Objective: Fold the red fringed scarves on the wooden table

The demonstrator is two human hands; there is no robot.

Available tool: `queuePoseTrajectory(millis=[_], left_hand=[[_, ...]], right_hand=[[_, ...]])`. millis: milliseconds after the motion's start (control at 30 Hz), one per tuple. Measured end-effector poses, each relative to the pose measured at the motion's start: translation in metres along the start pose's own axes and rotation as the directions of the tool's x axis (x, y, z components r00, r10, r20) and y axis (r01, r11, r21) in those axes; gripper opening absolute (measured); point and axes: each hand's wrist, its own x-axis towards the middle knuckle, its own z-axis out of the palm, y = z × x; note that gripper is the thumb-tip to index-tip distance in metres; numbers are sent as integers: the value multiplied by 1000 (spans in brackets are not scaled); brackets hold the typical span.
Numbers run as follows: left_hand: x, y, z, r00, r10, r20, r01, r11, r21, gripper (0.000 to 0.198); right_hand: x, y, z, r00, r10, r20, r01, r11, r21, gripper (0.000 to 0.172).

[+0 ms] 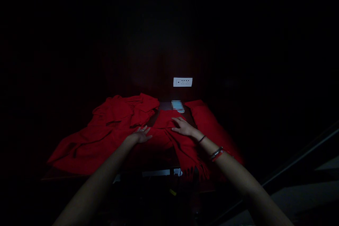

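Below the white wall socket, a fringed red cloth lies on the dark table between a rumpled red heap and a long red bundle. The left hand is wide, fingers spread, gripping nothing, at the cloth's near-left side; the right hand is loosely open over its folded part. I'd judge this step to be smoothing; continuing it calls for flat palms and a light, even sweep.
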Motion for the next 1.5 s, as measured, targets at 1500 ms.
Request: queuePoseTrajectory(millis=[1500], left_hand=[[17,6,-13,983,-99,-153,24,903,-429,19]], right_hand=[[-37,23,7,975,-222,7,222,975,-5,33]])
